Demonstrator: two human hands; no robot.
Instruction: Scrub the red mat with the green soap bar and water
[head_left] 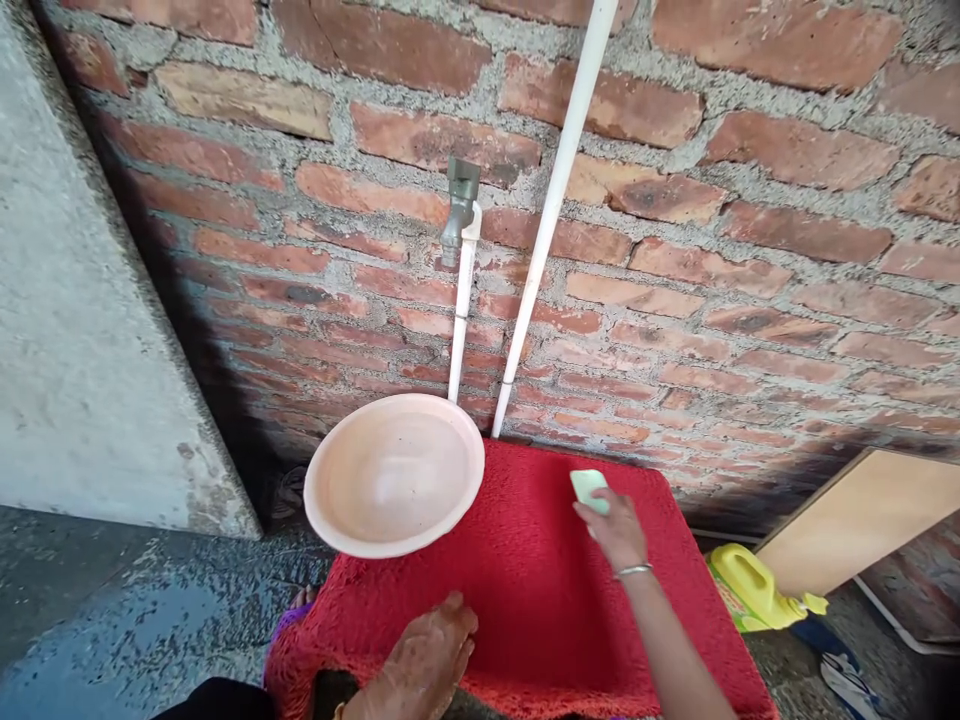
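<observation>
In my right hand [621,535], which wears a thin bangle at the wrist, is a pale green bar of soap [586,484], gripped by its near end above the right part of a red cloth [525,560]. The cloth covers a low table-like surface. My left hand [429,655] looks wet and holds nothing; its fingers are extended, close together, over the front edge of the cloth. Beyond it, a pale pink basin [319,500] stands at the back left corner, apart from both hands. It appears to hold water.
A grey tap [457,215] on a white pipe rises behind the basin against a brick wall [750,240]. Another white pipe [551,210] runs beside it. Right of the table are a yellow jug [750,585] and a leaning board [847,515]. The floor [172,610] at left is wet.
</observation>
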